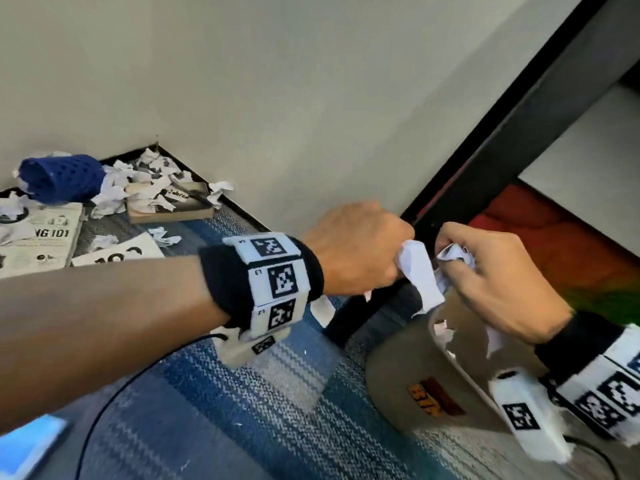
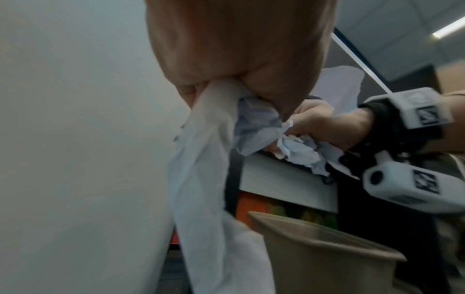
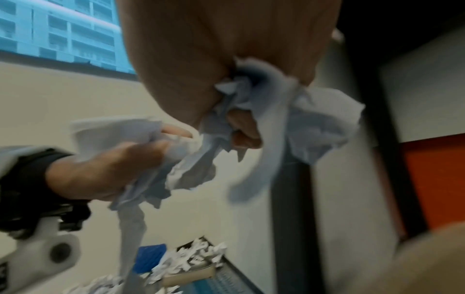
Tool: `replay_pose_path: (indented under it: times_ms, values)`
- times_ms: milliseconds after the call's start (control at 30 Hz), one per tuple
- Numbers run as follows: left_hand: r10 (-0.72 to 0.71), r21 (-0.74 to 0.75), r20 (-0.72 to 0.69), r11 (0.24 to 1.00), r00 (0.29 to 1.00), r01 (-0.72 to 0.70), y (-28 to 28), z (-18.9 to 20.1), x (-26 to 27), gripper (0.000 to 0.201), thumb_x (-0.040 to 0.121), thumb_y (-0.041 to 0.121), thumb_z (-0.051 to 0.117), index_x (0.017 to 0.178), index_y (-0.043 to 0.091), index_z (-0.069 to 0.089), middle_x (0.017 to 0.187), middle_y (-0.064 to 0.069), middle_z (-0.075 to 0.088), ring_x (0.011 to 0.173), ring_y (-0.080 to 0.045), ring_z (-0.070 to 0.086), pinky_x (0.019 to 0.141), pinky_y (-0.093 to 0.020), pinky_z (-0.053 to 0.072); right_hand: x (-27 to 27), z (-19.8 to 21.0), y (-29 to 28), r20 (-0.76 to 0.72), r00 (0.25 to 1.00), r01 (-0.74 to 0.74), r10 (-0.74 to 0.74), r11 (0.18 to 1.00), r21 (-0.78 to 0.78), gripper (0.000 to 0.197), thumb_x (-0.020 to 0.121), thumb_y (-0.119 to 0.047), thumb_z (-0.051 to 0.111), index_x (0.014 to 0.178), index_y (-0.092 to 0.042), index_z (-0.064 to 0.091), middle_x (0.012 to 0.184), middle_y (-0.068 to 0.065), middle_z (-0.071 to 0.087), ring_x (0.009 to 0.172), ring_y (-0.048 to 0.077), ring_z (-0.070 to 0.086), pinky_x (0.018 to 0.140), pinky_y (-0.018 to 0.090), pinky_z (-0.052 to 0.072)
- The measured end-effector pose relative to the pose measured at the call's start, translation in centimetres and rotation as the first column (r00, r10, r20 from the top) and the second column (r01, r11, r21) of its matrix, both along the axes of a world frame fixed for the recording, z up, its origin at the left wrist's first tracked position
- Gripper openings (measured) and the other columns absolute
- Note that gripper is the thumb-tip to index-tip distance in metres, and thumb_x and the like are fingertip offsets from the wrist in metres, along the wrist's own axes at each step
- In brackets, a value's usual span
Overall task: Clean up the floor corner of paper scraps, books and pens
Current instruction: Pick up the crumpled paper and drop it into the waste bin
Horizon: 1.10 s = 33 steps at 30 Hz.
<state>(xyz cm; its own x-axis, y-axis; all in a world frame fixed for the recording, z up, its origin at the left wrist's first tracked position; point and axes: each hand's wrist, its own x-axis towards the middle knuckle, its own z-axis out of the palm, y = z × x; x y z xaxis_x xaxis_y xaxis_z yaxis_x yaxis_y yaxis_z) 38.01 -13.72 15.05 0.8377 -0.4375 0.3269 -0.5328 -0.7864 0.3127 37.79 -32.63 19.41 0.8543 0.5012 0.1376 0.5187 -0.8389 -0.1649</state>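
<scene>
Both hands hover over a tan bin (image 1: 405, 362) that has a few paper scraps inside. My left hand (image 1: 363, 252) is a fist that grips a long white paper strip (image 1: 420, 278), which hangs toward the bin's rim (image 2: 324, 246). My right hand (image 1: 485, 271) clutches a crumpled wad of paper (image 1: 455, 256), seen close in the right wrist view (image 3: 317, 123). In the far floor corner lies a pile of paper scraps (image 1: 149, 174) with a blue perforated pen holder (image 1: 59, 180) on its side. Books (image 1: 41, 237) lie among the scraps.
A black desk frame (image 1: 519, 133) slants down between the wall and the bin. A brown flat book (image 1: 173, 206) lies by the scraps. A black cable (image 1: 104, 410) runs over the blue carpet. An orange-red panel (image 1: 554, 244) sits behind my right hand.
</scene>
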Motion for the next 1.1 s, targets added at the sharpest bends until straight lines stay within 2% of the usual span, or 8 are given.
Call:
replay_pose_path:
  times_ms: [100,367,567,667,800,867,967,1100]
  values:
    - [-0.052,0.079,0.04,0.996,0.998,0.049,-5.0,0.9,-0.4,0.013,0.085,0.022,0.055,0.077,0.022,0.045,0.078,0.003,0.053,0.071,-0.021,0.046,0.059,-0.033,0.038,0.6,-0.7,-6.2,0.028,0.996,0.084,-0.083,0.996,-0.008,0.016,0.081,-0.007,0.054,0.074,-0.02,0.05,0.063,0.002,0.056,0.063,0.016,0.052,0.062,0.032,0.041]
    - [-0.052,0.111,-0.112,0.992,0.992,0.065,-17.8,-1.1,2.5,0.01,0.084,0.027,0.05,0.079,0.02,0.055,0.085,-0.004,0.067,0.073,-0.029,0.059,0.063,-0.036,0.05,4.0,-5.4,-16.8,-0.243,0.905,0.367,-0.35,0.93,0.028,0.018,0.089,-0.035,0.056,0.085,-0.02,0.046,0.086,0.005,0.061,0.082,0.027,0.055,0.068,0.038,0.038]
    - [-0.137,0.104,-0.261,0.98,0.955,0.169,-22.2,-4.4,4.0,0.035,0.081,0.037,0.059,0.111,0.019,0.058,0.107,-0.003,0.064,0.096,-0.024,0.061,0.073,-0.029,0.045,5.4,-7.4,-19.9,-0.529,0.811,0.262,-0.25,0.964,-0.055,0.053,0.094,-0.042,0.052,0.139,-0.024,0.031,0.13,0.006,0.038,0.121,0.024,0.046,0.1,0.035,0.038]
    - [-0.022,0.197,-0.506,0.97,0.862,0.14,-22.1,-5.2,4.2,0.073,0.069,0.052,0.075,0.128,0.021,0.045,0.113,-0.003,0.051,0.107,-0.024,0.053,0.092,-0.039,0.05,5.7,-7.5,-20.2,-0.586,0.78,0.26,-0.221,0.965,-0.018,0.056,0.096,-0.051,0.042,0.146,-0.037,0.02,0.143,0.002,0.033,0.131,0.02,0.038,0.111,0.037,0.031]
    - [-0.012,0.167,-0.7,0.969,0.714,0.18,-21.0,-3.7,4.6,0.091,0.069,0.031,0.086,0.146,0.025,0.037,0.124,0.002,0.051,0.113,-0.019,0.052,0.095,-0.032,0.048,5.6,-6.2,-20.0,-0.487,0.836,0.255,-0.251,0.965,-0.06,0.041,0.098,-0.046,0.041,0.139,-0.04,0.039,0.134,0.004,0.043,0.122,0.021,0.046,0.099,0.029,0.034]
    - [-0.06,0.04,-0.706,0.991,0.705,0.125,-19.9,-2.8,4.7,0.075,0.075,0.017,0.081,0.141,0.03,0.048,0.115,0.003,0.059,0.098,-0.02,0.062,0.085,-0.037,0.057,5.8,-5.3,-19.4,-0.35,0.897,0.264,-0.271,0.962,-0.07,0.033,0.098,-0.04,0.044,0.13,-0.033,0.051,0.126,0.006,0.049,0.117,0.024,0.05,0.095,0.03,0.037]
    - [-0.14,-0.197,-0.683,0.98,0.717,0.003,-17.3,-1.4,4.6,0.039,0.086,0.001,0.064,0.118,0.023,0.067,0.095,0.002,0.062,0.073,-0.019,0.068,0.056,-0.027,0.058,5.5,-3.6,-17.0,-0.193,0.956,0.22,-0.223,0.975,-0.037,0.025,0.095,-0.038,0.05,0.117,-0.028,0.059,0.113,0.004,0.055,0.109,0.025,0.055,0.092,0.034,0.043]
    - [-0.107,-0.37,-0.544,0.921,0.832,-0.123,-12.9,-1.2,3.5,0.022,0.089,-0.001,0.053,0.084,0.017,0.065,0.083,-0.01,0.07,0.06,-0.023,0.065,0.053,-0.029,0.055,3.5,-2.2,-11.1,-0.065,0.995,0.079,-0.076,0.996,0.046,0.023,0.092,-0.045,0.052,0.104,-0.027,0.061,0.101,0.001,0.057,0.097,0.023,0.056,0.082,0.036,0.047]
